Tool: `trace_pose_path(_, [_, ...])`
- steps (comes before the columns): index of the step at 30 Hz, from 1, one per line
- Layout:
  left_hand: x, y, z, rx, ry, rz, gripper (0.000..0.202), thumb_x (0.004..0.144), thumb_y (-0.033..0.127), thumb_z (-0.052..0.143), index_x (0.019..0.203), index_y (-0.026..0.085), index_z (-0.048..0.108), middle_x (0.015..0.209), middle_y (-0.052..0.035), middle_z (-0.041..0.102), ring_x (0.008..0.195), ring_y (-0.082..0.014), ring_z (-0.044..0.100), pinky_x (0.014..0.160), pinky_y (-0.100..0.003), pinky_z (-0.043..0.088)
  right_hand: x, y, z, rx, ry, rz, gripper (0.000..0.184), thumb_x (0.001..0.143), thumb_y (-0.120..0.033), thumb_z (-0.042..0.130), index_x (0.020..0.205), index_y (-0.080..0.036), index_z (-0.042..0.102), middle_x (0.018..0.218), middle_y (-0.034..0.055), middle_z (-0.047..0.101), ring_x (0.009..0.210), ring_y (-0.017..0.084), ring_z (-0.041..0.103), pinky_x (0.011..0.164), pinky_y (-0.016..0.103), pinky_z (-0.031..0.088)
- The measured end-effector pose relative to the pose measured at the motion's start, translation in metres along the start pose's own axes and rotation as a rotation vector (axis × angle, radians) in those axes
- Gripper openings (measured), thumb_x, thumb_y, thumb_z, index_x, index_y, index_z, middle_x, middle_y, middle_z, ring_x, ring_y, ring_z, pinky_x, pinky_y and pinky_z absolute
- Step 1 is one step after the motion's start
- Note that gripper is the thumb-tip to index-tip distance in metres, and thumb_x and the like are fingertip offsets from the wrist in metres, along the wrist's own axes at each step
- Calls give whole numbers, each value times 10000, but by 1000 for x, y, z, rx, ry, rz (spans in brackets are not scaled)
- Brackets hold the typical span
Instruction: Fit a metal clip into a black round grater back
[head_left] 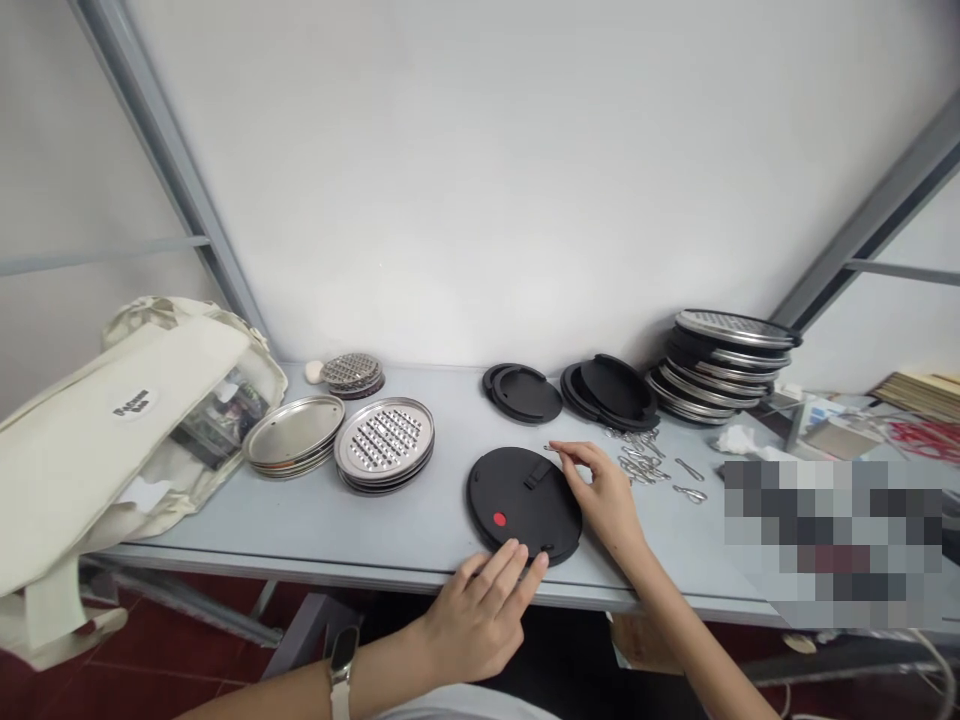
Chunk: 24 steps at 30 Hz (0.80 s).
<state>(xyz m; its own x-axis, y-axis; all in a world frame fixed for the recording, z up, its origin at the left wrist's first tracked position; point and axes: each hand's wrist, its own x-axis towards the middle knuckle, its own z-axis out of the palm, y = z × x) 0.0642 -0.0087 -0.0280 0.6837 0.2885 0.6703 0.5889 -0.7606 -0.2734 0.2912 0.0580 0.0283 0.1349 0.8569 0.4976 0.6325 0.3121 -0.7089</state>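
Observation:
A black round plastic plate [517, 490] with a red dot and a small raised tab lies near the table's front edge. My left hand [480, 615] rests its outstretched fingertips on the plate's near rim. At the plate's far right side, my right hand [600, 490] pinches a small metal clip [549, 447] between thumb and finger; only its tip shows. Just right of that hand, several loose teardrop-shaped metal clips [641, 458] lie in a heap, with two apart from it [688, 493].
Black plates [525, 393] and tilted ones [619, 390] lie behind. A tall stack of black-rimmed graters [731, 350] stands back right. Grater discs [386, 440], plain metal discs [292, 432] and smaller grater discs [352, 370] are left, beside a cream bag [127, 420]. A blurred patch covers the right.

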Motion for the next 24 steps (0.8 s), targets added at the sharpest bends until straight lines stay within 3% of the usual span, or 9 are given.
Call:
trace_pose_path(7, [6, 1, 1, -119, 84, -58, 509, 858, 186, 535, 1360, 103, 539, 1197, -123, 594, 1205, -251, 507, 989, -355, 377, -8, 2, -2, 44, -75, 43, 239, 906, -324, 520, 986, -207, 712, 1022, 79, 719, 946, 235, 655, 875, 383, 489])
trace_pose_path(12, [9, -1, -4, -196, 132, -128, 458, 877, 162, 502, 1322, 72, 559, 1027, -117, 580, 1017, -213, 555, 903, -338, 410, -11, 5, -4, 79, -99, 49, 223, 916, -338, 527, 974, -215, 704, 1009, 72, 723, 961, 236, 650, 888, 391, 482])
trace_pose_path(15, [8, -4, -7, -245, 166, -108, 452, 880, 150, 466, 1320, 115, 564, 1017, -111, 549, 966, -215, 548, 851, -350, 427, -11, 4, -3, 69, -84, 28, 203, 916, -312, 525, 1005, -208, 674, 1015, 75, 706, 953, 231, 640, 888, 396, 480])
trace_pose_path(19, [7, -6, -7, -180, 204, -46, 512, 848, 158, 513, 1339, 297, 568, 1033, -76, 542, 954, -201, 538, 807, -317, 429, -12, 5, -1, 54, -89, 1, 227, 915, -284, 523, 1097, -195, 626, 1015, 78, 679, 933, 222, 629, 885, 396, 481])
trace_pose_path(24, [4, -5, -3, -75, 158, -20, 508, 814, 235, 603, 1315, 321, 599, 1232, -60, 572, 963, -186, 530, 827, -280, 432, -14, 3, -2, -13, -119, -45, 218, 947, -283, 473, 1030, -205, 658, 942, 70, 661, 935, 233, 607, 873, 399, 465])
